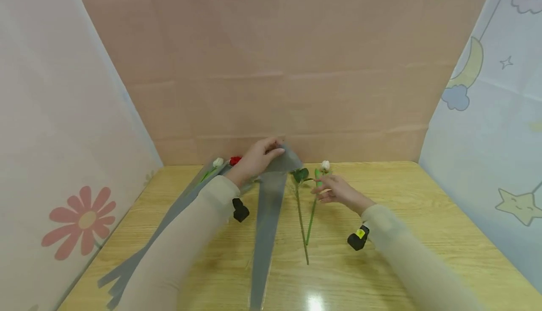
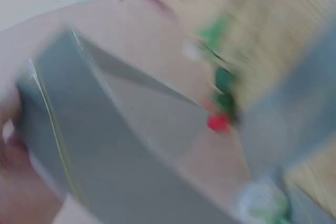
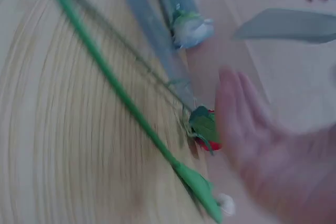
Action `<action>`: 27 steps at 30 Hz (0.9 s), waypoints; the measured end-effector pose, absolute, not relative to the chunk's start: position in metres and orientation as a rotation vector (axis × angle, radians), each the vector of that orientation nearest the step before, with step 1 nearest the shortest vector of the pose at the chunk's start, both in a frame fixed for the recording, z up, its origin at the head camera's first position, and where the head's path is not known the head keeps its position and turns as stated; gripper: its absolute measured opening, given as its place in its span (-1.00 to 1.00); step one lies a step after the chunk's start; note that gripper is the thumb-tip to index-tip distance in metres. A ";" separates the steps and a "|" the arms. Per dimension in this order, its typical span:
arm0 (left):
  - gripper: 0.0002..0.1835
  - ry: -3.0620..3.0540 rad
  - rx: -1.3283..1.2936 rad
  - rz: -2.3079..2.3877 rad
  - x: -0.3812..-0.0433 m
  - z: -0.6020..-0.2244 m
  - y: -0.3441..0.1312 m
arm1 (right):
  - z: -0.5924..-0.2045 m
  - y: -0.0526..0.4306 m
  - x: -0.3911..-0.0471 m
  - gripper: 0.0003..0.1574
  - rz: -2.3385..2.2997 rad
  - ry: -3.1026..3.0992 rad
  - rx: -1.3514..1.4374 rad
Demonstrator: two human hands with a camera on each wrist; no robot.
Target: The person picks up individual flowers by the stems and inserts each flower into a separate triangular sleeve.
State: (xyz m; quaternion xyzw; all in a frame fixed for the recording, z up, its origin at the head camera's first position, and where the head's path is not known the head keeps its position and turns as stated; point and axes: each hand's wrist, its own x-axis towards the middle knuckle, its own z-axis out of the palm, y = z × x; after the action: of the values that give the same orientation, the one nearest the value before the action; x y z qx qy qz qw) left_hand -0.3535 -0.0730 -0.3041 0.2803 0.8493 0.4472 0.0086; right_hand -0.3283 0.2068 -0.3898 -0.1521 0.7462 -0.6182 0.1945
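My left hand [image 1: 258, 158] pinches the upper end of a grey translucent flower sleeve [image 1: 270, 207], which hangs down toward the front of the table. In the left wrist view the sleeve's mouth gapes beside the left hand [image 2: 26, 182]. To the right of the sleeve lies a red rose, its leaves [image 1: 301, 175] showing in the head view and its red bloom [image 2: 218, 123] in the left wrist view. A white tulip [image 1: 325, 165] with a green stem lies beside it. My right hand [image 1: 338, 192] hovers near the tulip's stem, fingers extended and holding nothing.
On the left lie several grey sleeves [image 1: 169, 217], with a white tulip [image 1: 218, 162] and a red flower [image 1: 235, 160] at their far ends. The wooden table [image 1: 360, 283] meets a pinkish backdrop [image 1: 288, 90] behind. Printed cloth panels [image 1: 478, 137] stand at both sides.
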 end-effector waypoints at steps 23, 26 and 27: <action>-0.60 2.391 0.570 0.397 -0.382 -0.337 -0.164 | -0.386 0.243 -0.331 -0.25 -2.075 2.213 0.002; -0.63 2.524 0.474 0.131 -0.380 -0.338 -0.174 | -0.390 0.249 -0.332 -0.31 -2.061 2.259 0.014; -0.64 2.592 0.411 0.049 -0.378 -0.339 -0.175 | -0.391 0.249 -0.332 -0.33 -2.061 2.268 0.013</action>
State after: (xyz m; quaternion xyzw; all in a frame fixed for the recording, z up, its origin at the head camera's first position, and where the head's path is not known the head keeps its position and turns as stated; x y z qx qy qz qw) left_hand -0.3781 -0.1748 -0.3388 0.1514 0.9547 0.0182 0.2554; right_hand -0.3316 0.2491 -0.3914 0.0043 0.7394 -0.6721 0.0385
